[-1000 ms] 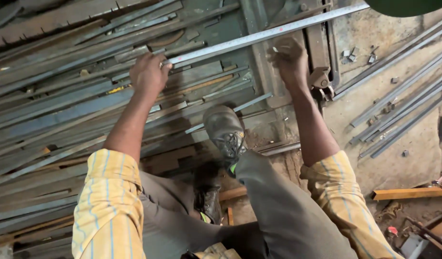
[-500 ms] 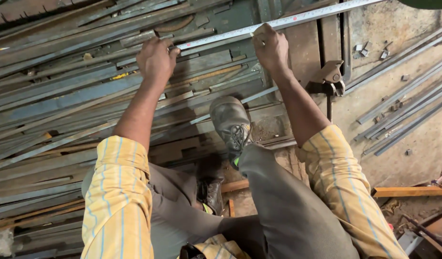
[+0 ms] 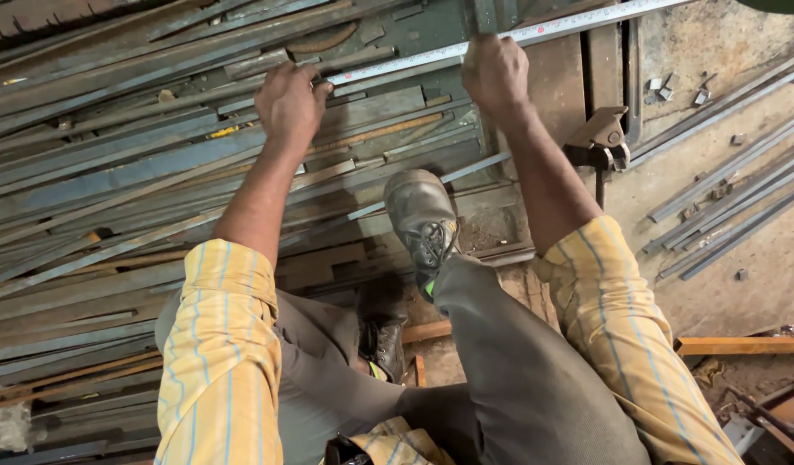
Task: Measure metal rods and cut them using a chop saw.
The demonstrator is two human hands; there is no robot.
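So the person's got both hands clamped on that long light-coloured metal bar [image 3: 535, 33] running from about 9 o'clock up toward 2 o'clock across the top of the view. Left hand [image 3: 291, 103] is curled around its lower end, right hand [image 3: 496, 76] is fisted around it further along, near 12 o'clock. Both are fully closed on the bar, no loose fingers.

What's changed: a second ago the hands sat lower in the frame and the bar crossed nearer the middle; now bar and hands are all up against the top edge, and the arms look more stretched out. The head seems to have tipped down too, since more of the legs show. Judging from that, the bar is being shoved or slid away along the pile rather than lifted off it.

The right boot [image 3: 423, 220] is planted on the heap of rusty steel strips [image 3: 113, 181], roughly dead centre, with the other boot [image 3: 381, 331] tucked lower at 6 o'clock. A small clamp-like metal fitting [image 3: 599, 138] sits just off the right forearm at 3 o'clock, not touched.
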